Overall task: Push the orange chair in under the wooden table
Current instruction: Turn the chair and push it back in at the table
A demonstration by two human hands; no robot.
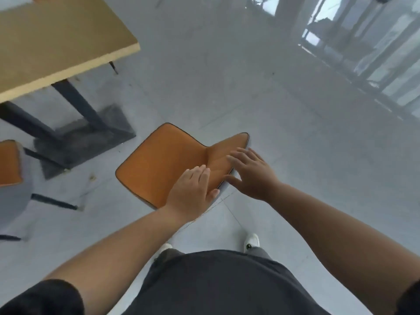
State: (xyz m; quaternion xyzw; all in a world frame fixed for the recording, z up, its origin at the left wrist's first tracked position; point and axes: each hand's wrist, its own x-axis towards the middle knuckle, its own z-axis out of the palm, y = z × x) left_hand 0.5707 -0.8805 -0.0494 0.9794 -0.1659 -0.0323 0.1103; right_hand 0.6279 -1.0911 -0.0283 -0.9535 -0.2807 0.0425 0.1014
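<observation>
Resting open on the orange chair (163, 160) backrest, left hand (193, 192) and right hand (252, 173); wooden table (56, 42) apart.

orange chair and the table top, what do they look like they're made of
Orange chair: smooth matte orange padding, leather-like or vinyl, with dark piped edging. Table top: tan board with a paler raw edge, probably laminated particleboard, on dark metal-looking legs.

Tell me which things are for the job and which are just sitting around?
For the job: orange chair, wooden table, left hand, right hand.
Just around: second chair at left, railing.
</observation>
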